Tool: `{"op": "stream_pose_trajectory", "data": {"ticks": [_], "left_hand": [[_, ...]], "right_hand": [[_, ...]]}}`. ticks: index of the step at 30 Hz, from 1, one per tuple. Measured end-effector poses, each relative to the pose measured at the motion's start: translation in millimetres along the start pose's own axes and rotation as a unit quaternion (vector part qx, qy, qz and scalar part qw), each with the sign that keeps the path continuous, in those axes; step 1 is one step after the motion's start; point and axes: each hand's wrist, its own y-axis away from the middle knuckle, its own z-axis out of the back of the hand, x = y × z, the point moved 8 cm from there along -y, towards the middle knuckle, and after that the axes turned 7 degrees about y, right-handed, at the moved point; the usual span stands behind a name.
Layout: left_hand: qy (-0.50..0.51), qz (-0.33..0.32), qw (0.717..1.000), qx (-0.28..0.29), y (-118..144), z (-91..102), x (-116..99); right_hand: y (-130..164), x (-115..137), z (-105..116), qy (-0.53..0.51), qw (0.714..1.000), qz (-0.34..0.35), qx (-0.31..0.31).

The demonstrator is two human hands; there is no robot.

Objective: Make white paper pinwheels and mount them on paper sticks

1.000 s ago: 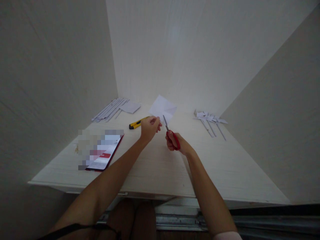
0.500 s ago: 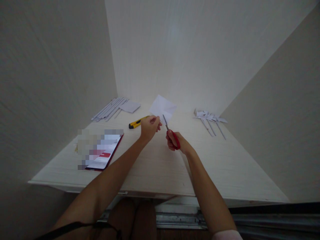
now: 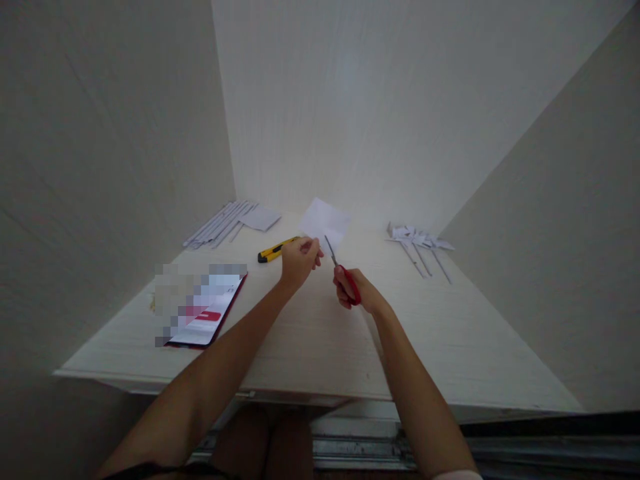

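A square white paper sheet (image 3: 326, 217) with creases stands out at the middle of the table, its near edge between my hands. My left hand (image 3: 301, 257) is closed in a pinch on the paper's near side; the fingertips partly hide the grip. My right hand (image 3: 353, 287) is wrapped around the red handles of a pair of scissors (image 3: 350, 283). The blades point up and away, over the near part of the paper, and look nearly closed. Just left of my left hand lies a yellow and black utility knife (image 3: 271, 253), partly covered by the hand.
Rolled paper sticks (image 3: 216, 225) and a stack of paper squares (image 3: 261, 218) lie at the back left. Paper pinwheels on sticks (image 3: 419, 237) lie at the right. A phone or tablet (image 3: 210, 317), partly blurred out, rests at the front left. Walls (image 3: 330, 120) enclose the table.
The view has tilted slightly, so everything sits a little lower. The paper has shifted slightly and its creases look fainter. Both hands keep nearly the same hold.
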Motion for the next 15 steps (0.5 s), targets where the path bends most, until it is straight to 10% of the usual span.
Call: {"op": "stream_pose_trajectory", "data": {"ticks": [15], "left_hand": [[-0.004, 0.012, 1.000, -0.008, -0.4, 2.7, 2.3]], "right_hand": [[3.4, 4.3, 2.7, 0.014, 1.000, 0.004, -0.001]]}}
